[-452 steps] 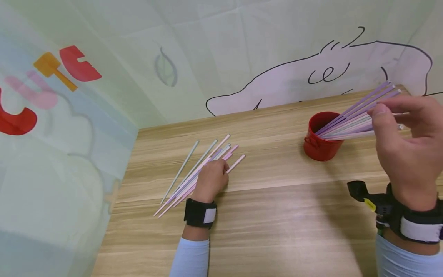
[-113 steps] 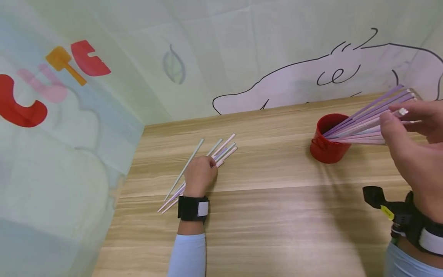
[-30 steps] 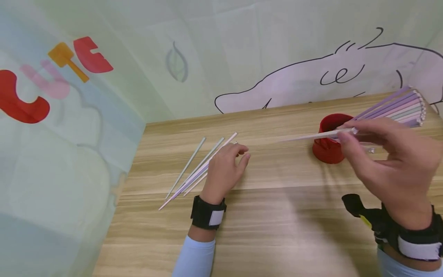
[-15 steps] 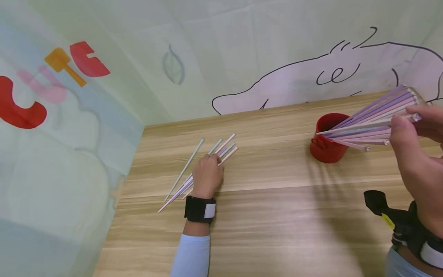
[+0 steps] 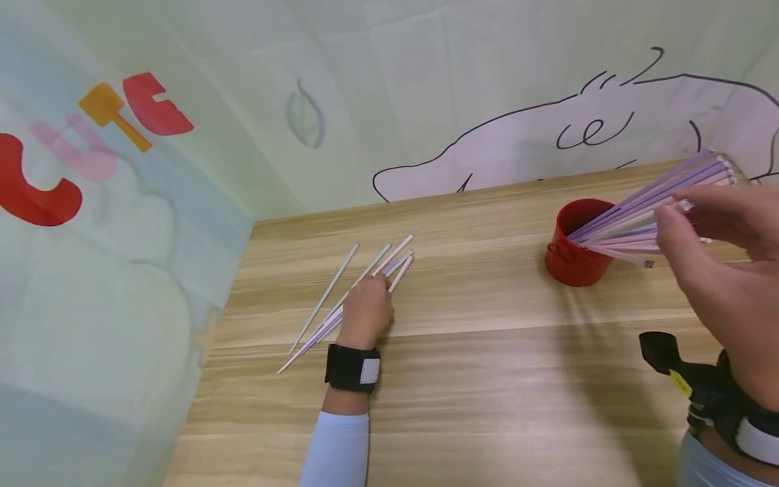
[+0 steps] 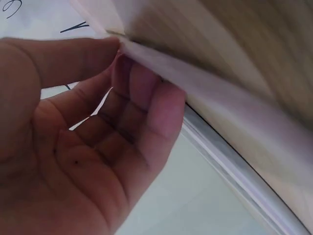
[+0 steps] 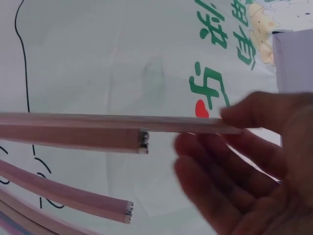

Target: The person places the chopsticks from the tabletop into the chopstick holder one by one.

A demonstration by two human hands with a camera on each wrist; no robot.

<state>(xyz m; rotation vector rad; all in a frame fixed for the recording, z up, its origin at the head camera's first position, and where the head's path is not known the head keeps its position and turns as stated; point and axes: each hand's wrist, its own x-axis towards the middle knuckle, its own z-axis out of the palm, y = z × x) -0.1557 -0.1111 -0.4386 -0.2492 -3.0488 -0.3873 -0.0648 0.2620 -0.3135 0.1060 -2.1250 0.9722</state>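
With thumb and fingers, my left hand [image 5: 366, 306] pinches a pale pink chopstick [image 6: 210, 90] in the loose pile on the table. Around it lie several more chopsticks [image 5: 322, 325], pale green, lilac and pink. At the right, my right hand [image 5: 730, 247] pinches the thick end of a pale chopstick [image 7: 190, 125] between thumb and fingertips. That chopstick slants down among others toward a small red bucket [image 5: 572, 269]. Purple and pink chopsticks [image 5: 657, 186] lean out of the bucket to the right, their glittery ends up. My right fingers partly hide them in the head view.
The wood-grain table [image 5: 475, 379] meets a pale printed sheet [image 5: 365, 101] along its back and left edges. One pale green chopstick [image 5: 328, 291] lies apart at the pile's left. A camera mount [image 5: 675, 362] juts from my right wrist.
My left hand has returned to the pile and pinches a chopstick. My right hand has carried its chopstick to the bucket and sunk its thin end inside. The pile has shrunk since the oldest frame.
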